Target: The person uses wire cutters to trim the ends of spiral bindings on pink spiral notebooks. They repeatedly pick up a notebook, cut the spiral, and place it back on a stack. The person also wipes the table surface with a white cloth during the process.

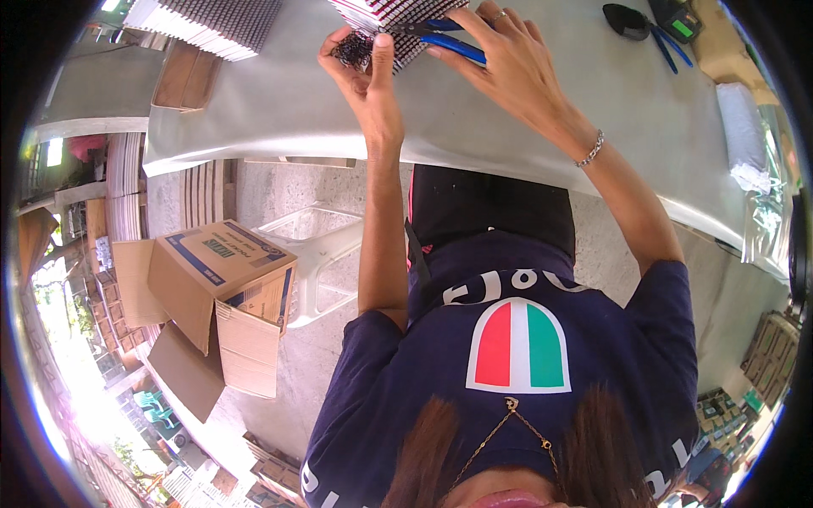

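At the table's far edge a stack of wire-bound notebooks [398, 12] is partly cut off by the top of the view. My left hand [373, 102] grips its near corner, thumb upright against the side and fingers around dark, curled wire ends [351, 52]. My right hand [517, 80] is closed around blue-handled cutting pliers [456, 47]. Their dark jaws point left and reach the bindings by my left thumb. Whether the jaws are on a wire, I cannot tell.
Another bound stack [207, 24] stands left, above a brown cardboard piece [188, 78]. Right on the table [262, 118] lie blue-handled pliers [667, 49], a black device [677, 19] and a white wrapped roll [742, 127]. Below left are an open carton [229, 254] and white plastic stool [326, 262].
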`<state>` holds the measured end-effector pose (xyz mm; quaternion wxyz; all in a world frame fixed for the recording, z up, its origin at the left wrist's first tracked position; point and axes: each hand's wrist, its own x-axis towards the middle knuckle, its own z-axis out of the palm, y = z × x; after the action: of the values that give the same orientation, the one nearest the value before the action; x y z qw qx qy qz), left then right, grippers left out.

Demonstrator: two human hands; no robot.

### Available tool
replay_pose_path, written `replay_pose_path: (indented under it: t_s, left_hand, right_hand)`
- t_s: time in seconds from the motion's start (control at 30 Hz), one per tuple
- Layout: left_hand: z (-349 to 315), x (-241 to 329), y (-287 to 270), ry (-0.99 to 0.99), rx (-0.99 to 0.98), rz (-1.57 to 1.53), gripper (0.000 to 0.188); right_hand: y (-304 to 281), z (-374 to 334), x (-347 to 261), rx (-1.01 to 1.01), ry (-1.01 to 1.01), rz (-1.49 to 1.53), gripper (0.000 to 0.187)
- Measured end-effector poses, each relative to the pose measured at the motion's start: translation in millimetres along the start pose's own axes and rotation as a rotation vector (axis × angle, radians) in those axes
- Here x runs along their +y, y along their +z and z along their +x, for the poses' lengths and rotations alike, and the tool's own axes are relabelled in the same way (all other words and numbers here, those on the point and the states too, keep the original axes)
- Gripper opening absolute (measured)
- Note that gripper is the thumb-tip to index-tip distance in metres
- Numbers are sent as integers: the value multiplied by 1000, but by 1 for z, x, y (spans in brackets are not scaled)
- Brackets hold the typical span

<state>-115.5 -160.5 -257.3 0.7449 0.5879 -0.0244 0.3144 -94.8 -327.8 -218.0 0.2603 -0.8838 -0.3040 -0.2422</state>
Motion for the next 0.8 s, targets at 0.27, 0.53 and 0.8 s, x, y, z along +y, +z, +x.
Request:
replay_pose_path:
  t_s: [0.27, 0.53, 0.8]
  left_hand:
    - [6, -8, -13, 51, -89, 111, 32]
    - [8, -5, -19, 63, -121, 162, 26]
    - [10, -6, -19, 132, -136, 276, 23]
  right_hand:
    - [6, 5, -3, 106, -58, -59, 46]
    - [-2, 5, -2, -3, 11, -36, 47]
    - [5, 6, -1, 51, -42, -34, 43]
